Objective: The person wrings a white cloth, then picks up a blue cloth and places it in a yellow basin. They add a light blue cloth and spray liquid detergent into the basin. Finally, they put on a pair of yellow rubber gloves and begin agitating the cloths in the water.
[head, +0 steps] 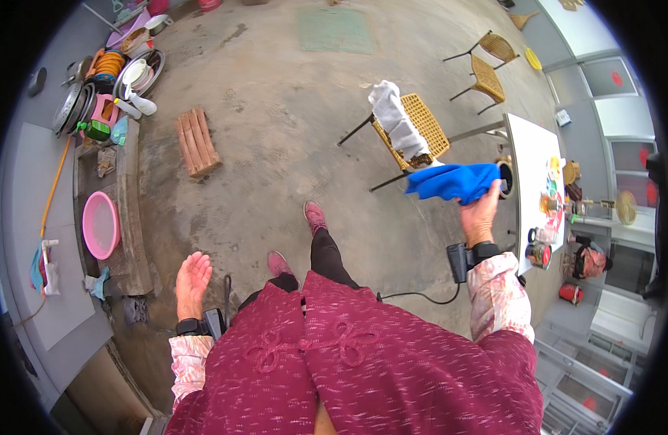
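My right hand (pixel 480 212) grips a blue cloth (pixel 456 182), which trails out to the left beside the edge of a white-topped table (pixel 530 141). Just beyond the cloth stands a woven chair (pixel 429 128) with dark metal legs, and a white cloth (pixel 396 119) is draped over it. A dark round-mouthed container, partly hidden by the cloth, is close behind my right hand. My left hand (pixel 193 280) hangs at the left of my body, palm up and fingers apart, holding nothing.
Red bricks (pixel 197 142) lie on the concrete floor ahead. At the left, a pink basin (pixel 101 225) sits in a low concrete trough (pixel 130 217), with pans and bottles beyond. Glass jars (pixel 539 254) stand on the table. Another woven chair (pixel 486 79) is farther off; a person (pixel 591 261) sits at the far right.
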`<state>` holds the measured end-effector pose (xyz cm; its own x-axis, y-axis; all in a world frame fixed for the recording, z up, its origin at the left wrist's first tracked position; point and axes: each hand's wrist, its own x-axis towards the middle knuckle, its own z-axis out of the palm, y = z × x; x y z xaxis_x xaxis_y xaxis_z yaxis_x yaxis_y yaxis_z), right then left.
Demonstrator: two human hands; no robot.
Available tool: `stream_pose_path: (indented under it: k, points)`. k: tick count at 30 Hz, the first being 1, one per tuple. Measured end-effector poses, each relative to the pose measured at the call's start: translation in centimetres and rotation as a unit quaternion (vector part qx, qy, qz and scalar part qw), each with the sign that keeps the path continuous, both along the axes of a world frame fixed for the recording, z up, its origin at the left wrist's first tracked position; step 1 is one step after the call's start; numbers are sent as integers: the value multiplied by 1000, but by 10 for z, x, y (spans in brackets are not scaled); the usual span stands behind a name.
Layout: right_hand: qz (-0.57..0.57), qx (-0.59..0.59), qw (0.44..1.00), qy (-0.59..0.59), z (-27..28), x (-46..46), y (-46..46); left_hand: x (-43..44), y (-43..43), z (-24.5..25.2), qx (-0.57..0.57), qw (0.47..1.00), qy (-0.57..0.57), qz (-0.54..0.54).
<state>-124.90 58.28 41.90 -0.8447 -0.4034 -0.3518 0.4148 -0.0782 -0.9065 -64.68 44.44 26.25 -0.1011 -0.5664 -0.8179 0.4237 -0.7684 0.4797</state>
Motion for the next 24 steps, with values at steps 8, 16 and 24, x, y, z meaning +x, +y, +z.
stream_pose_path:
  k: [8,16,24]
  points:
    - [-46,-87,994,-43,-59,-87,-19,-54,-31,41,10,998,-41,56]
    - [-73,-18,945,-319,-254,-92,-7,-81,-64,88,-58,993,-65,84]
    - [-54,302,822,-479,-303,-111,-12,-48,-44,90,-22,976,-89,195]
